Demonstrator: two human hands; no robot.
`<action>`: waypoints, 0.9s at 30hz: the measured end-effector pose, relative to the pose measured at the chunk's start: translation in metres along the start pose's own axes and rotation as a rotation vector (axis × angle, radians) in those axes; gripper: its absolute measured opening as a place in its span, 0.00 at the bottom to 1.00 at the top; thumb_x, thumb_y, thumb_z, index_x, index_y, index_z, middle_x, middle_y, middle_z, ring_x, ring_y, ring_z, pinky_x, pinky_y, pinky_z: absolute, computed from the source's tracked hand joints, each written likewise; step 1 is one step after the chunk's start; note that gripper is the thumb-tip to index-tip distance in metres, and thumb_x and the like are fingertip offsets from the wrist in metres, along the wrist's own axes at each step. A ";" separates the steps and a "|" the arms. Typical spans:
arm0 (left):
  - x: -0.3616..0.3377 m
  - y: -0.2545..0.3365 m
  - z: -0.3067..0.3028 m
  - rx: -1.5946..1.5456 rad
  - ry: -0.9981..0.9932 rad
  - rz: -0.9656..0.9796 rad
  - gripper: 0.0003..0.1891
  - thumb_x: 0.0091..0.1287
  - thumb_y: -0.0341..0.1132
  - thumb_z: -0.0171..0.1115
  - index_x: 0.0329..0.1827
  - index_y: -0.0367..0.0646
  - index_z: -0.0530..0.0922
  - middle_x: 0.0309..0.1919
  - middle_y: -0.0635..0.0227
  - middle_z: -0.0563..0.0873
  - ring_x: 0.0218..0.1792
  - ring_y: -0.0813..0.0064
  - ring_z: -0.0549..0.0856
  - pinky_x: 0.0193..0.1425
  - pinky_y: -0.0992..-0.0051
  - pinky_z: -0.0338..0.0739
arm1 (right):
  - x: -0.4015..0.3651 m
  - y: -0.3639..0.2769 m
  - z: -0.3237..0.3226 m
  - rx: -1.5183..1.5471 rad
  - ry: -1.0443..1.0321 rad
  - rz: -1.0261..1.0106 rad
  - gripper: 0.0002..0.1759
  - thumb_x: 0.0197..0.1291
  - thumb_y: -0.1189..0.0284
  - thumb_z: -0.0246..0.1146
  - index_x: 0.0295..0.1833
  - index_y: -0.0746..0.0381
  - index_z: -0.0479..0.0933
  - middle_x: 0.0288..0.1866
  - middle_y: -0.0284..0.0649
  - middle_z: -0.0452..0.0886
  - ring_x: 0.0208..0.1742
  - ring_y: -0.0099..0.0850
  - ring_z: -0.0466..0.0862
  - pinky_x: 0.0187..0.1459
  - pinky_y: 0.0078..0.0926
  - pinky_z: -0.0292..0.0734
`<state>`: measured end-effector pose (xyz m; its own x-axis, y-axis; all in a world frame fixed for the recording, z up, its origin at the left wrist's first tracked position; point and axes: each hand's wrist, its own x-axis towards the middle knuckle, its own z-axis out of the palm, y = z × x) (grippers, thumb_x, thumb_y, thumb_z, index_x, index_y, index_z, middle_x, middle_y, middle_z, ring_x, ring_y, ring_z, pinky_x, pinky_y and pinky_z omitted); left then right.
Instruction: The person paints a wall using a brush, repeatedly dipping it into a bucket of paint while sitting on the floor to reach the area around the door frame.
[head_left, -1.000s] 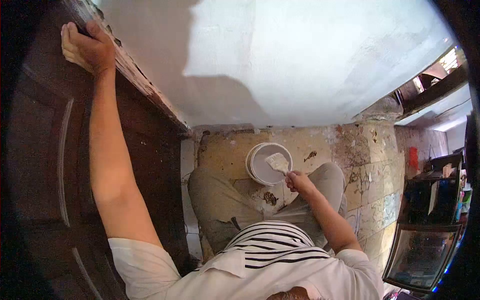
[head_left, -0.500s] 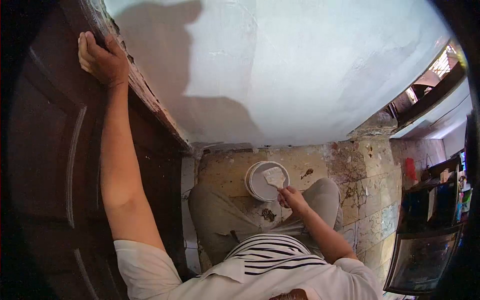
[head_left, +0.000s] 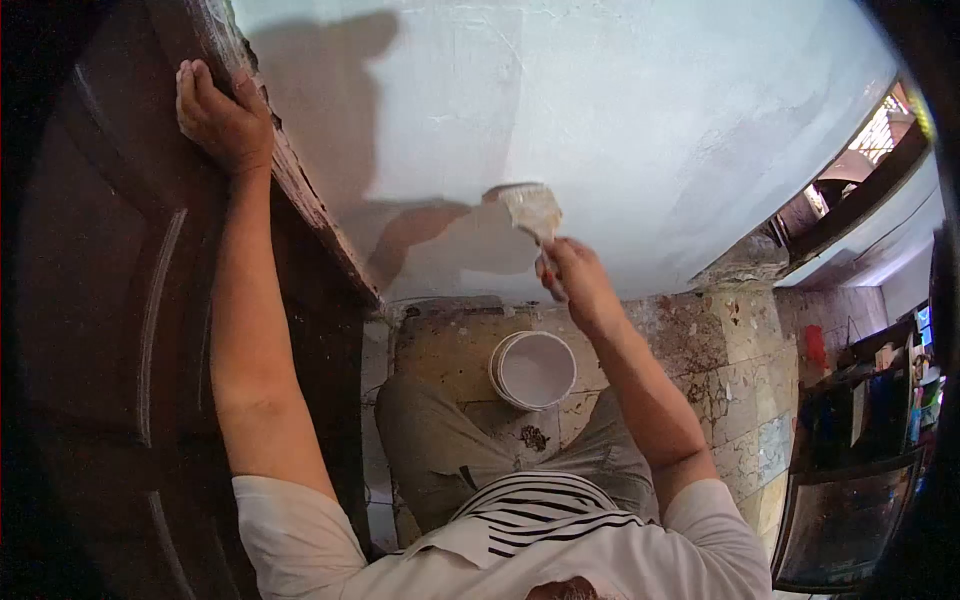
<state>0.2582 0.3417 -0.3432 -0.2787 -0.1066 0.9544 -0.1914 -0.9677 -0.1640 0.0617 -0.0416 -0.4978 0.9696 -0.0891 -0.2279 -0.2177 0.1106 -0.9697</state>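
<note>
While my right hand grips the brush, its bristles face the wall mid-frame.
Long axis slants to lower right; my left hand, upper left, farther, grip unclear.

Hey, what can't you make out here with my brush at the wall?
In the head view:
Left hand, palm: hidden by its own back.
Brush, mid-handle: covered by the right hand.
Bucket, inside bottom: hidden by pale contents.
Door, outer side: lost in dark picture border.
Items at far right: too small.
</note>
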 end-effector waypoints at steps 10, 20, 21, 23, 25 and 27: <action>-0.001 0.000 0.001 -0.030 0.002 -0.031 0.27 0.75 0.51 0.48 0.66 0.38 0.66 0.64 0.53 0.71 0.66 0.53 0.69 0.68 0.51 0.60 | -0.028 -0.181 0.034 -0.206 0.052 -0.464 0.15 0.68 0.63 0.56 0.34 0.63 0.76 0.23 0.31 0.74 0.18 0.17 0.63 0.21 0.18 0.55; 0.002 0.002 -0.002 0.003 0.005 -0.014 0.25 0.75 0.48 0.48 0.66 0.38 0.66 0.64 0.53 0.71 0.65 0.53 0.70 0.67 0.52 0.62 | 0.017 -0.123 0.029 -0.256 0.144 -0.568 0.21 0.70 0.56 0.55 0.39 0.65 0.76 0.23 0.35 0.77 0.23 0.19 0.72 0.25 0.20 0.68; 0.002 0.002 -0.002 -0.002 0.002 -0.014 0.25 0.75 0.48 0.49 0.66 0.38 0.66 0.64 0.53 0.71 0.65 0.53 0.70 0.66 0.51 0.62 | 0.020 -0.094 0.028 -0.224 0.140 -0.490 0.21 0.72 0.56 0.53 0.39 0.65 0.75 0.23 0.35 0.76 0.22 0.19 0.72 0.24 0.20 0.67; 0.001 0.001 -0.002 -0.006 -0.004 -0.011 0.25 0.75 0.48 0.49 0.66 0.38 0.66 0.64 0.53 0.71 0.65 0.53 0.71 0.66 0.51 0.62 | 0.024 -0.037 0.021 -0.188 0.088 -0.400 0.21 0.73 0.58 0.51 0.41 0.66 0.74 0.22 0.35 0.76 0.21 0.20 0.71 0.23 0.21 0.67; 0.001 0.001 -0.001 0.009 -0.010 -0.013 0.25 0.75 0.48 0.49 0.66 0.39 0.66 0.63 0.53 0.71 0.64 0.52 0.71 0.66 0.51 0.63 | 0.034 0.027 0.013 -0.190 0.107 -0.322 0.20 0.73 0.58 0.52 0.42 0.67 0.74 0.22 0.34 0.75 0.20 0.21 0.71 0.23 0.22 0.66; 0.002 0.001 -0.001 0.013 0.000 0.000 0.25 0.75 0.48 0.49 0.66 0.39 0.65 0.63 0.53 0.71 0.64 0.52 0.71 0.65 0.51 0.63 | 0.039 0.083 0.008 -0.156 0.101 -0.275 0.20 0.73 0.58 0.52 0.43 0.67 0.73 0.22 0.34 0.75 0.20 0.21 0.70 0.23 0.22 0.66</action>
<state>0.2566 0.3405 -0.3421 -0.2787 -0.1071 0.9544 -0.1794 -0.9705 -0.1613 0.0825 -0.0283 -0.5866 0.9802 -0.1927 0.0447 0.0291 -0.0834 -0.9961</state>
